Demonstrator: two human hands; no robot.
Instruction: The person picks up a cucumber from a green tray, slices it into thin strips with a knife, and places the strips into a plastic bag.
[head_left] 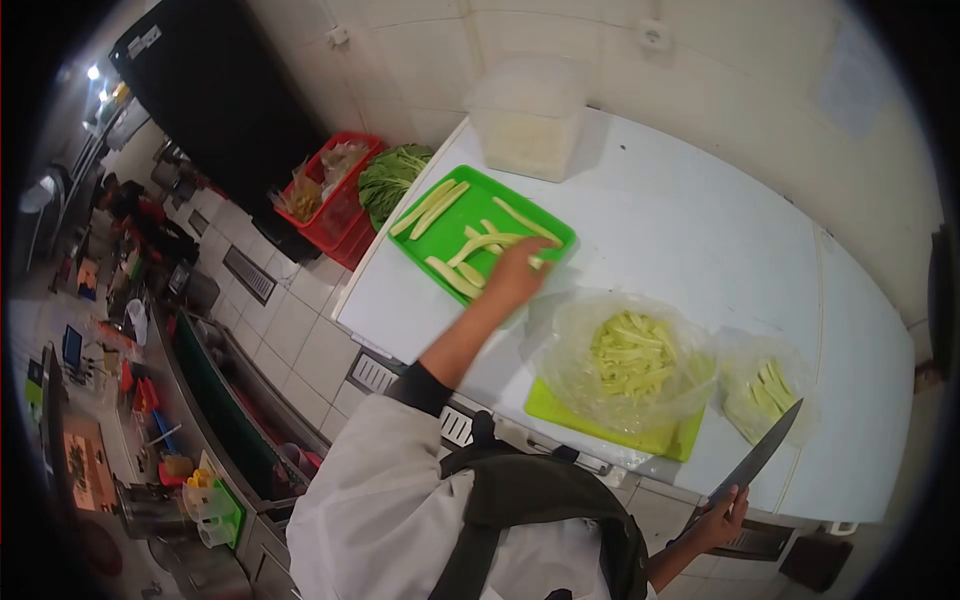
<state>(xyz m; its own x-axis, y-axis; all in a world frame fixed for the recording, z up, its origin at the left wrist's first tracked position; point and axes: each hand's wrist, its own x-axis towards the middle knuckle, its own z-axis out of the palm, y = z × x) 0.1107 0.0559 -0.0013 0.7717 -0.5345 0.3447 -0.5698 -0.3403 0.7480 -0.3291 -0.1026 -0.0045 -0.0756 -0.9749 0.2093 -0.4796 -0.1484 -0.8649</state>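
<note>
My left hand [515,272] reaches over the right side of a green tray [455,200], its fingers closed around a long, curved, pale green vegetable strip [487,244]. Several similar strips lie spread in the tray. Down at the right, beyond the table's near edge, my right hand [716,522] grips a large kitchen knife [757,455] by the handle, with the blade pointing up and away. An open clear plastic bag [575,345] full of cut pale green pieces [632,355] rests on a yellow-green cutting board [685,435]. A smaller clear bag [765,385] with cut pieces lies beside it, near the blade.
On the white table [690,220], a translucent plastic tub [530,120] stands against the wall. Left of the table are leafy greens [392,185] and a red crate [340,215] holding bags. A counter with a sink runs along the left, and another person [150,220] stands far back.
</note>
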